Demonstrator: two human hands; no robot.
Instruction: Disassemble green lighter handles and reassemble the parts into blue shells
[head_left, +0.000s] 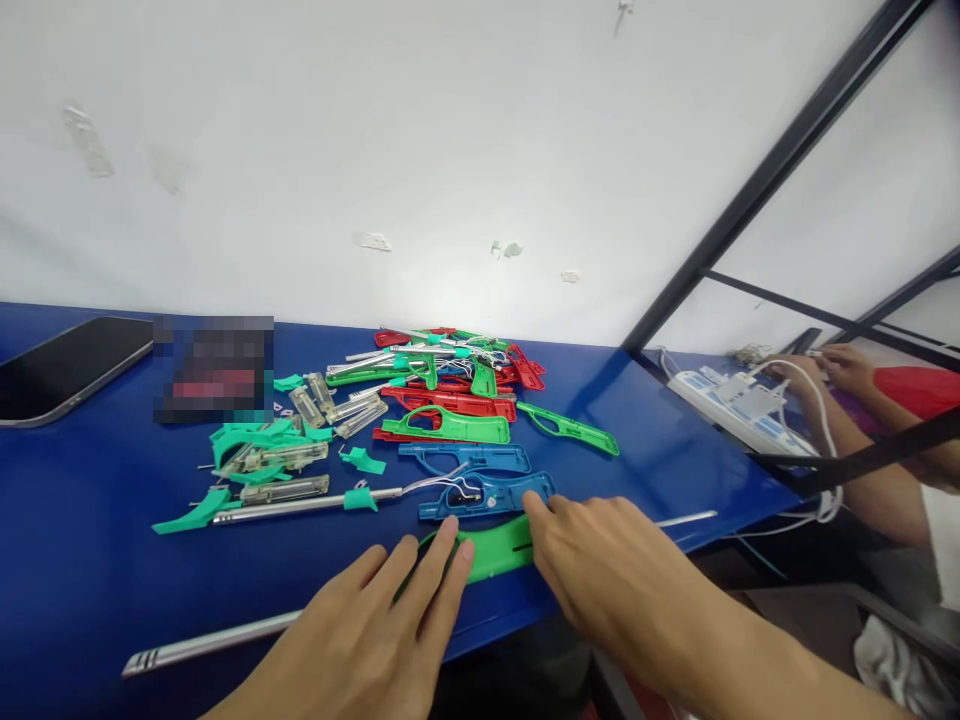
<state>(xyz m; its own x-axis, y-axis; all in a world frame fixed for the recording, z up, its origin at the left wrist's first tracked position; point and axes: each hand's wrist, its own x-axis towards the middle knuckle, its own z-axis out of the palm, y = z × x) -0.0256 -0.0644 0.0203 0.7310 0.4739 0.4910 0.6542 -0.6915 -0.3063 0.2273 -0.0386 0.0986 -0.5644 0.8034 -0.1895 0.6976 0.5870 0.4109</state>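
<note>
A green gas lighter handle shell (495,552) lies at the table's front edge, outer face up. Fingers stretched and slightly apart, my left hand (382,610) rests over its left end. My right hand (600,560) has curled fingers at its right end; the thumb is hidden. Just behind lies a blue handle shell (517,492), open side up, with white wires and small parts inside. Those wires run left to a metal lighter tube (307,505) with a green clip (360,498). Another metal tube (210,643) sticks out from under my left hand.
Green, red and blue shells and metal tubes are heaped at the back (450,375). Clear fuel tanks (289,455) and green triggers (262,440) lie left, near a phone (75,365). Right of a black frame post (750,190) are a power strip (739,410) and another person's hands (817,370).
</note>
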